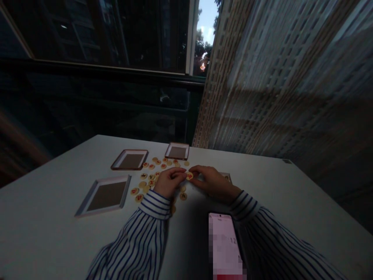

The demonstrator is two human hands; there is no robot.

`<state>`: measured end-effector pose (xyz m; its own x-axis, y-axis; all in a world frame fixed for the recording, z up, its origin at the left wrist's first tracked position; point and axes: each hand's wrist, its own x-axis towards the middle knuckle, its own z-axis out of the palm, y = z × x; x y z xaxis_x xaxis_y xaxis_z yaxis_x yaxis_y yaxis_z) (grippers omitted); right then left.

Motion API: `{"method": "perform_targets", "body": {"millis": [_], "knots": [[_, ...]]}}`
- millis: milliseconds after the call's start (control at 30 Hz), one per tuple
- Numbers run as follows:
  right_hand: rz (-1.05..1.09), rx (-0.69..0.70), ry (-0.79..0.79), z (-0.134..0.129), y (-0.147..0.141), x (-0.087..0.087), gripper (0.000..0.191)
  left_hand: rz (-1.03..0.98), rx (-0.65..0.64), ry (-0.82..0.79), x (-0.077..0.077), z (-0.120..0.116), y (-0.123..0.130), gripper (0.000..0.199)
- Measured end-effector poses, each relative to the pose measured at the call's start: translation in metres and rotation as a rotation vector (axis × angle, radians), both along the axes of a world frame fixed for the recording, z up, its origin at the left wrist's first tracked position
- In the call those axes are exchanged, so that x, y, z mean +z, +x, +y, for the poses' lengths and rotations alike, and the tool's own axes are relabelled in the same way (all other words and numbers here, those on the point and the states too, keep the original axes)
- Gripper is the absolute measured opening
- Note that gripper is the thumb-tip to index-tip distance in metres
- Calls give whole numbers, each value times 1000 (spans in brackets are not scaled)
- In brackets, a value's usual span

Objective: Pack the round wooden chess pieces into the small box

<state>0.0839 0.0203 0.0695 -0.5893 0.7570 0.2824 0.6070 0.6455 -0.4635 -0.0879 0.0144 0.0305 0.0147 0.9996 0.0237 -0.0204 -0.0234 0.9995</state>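
A round xiangqi piece (189,176) with a red character on its face is held up between my two hands above the white table. My left hand (169,182) pinches its left edge with thumb and fingertips. From the other side, my right hand (214,182) grips it between thumb and index finger. Many loose xiangqi pieces (151,182), some with red and some with dark characters, lie scattered beyond and left of my left hand, which hides part of them. A dark-marked piece (183,196) lies just below the hands. Behind my right hand, a small tray (227,177) is mostly covered.
Three shallow trays stand on the table: one at the near left (126,190), one farther back (114,168), one at the back (177,144). A lit phone (225,243) lies by my right forearm. Past the table are a window (151,35) and a curtain (262,77).
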Motion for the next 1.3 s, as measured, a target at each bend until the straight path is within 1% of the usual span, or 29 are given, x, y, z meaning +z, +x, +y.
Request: {"method": "perform_targets", "body": {"millis": [167,400,533,700,900,1067,1167,1300], "knots": [[174,-26,-88,-8,8,-2,30,38,-52,18,4,-3,2,31],[285,-36,-200,-16,19,3,29,61,-103,65,14,-9,10,32],[333,-37,-245,-17,24,5,28,100,-122,98,18,-9,14,32],[361,-7,-259,-18,32,6,26,172,-133,134,23,-9,20,31],[366,-20,-254,-17,47,4,26,139,-143,122,32,-10,38,23],[363,-52,-289,-16,64,2,26,158,-147,143,26,-6,56,23],[371,-50,-306,-15,73,2,26,150,-144,169,20,-3,66,23],[365,-25,-299,-15,83,3,24,134,-114,158,15,-2,77,20]]}}
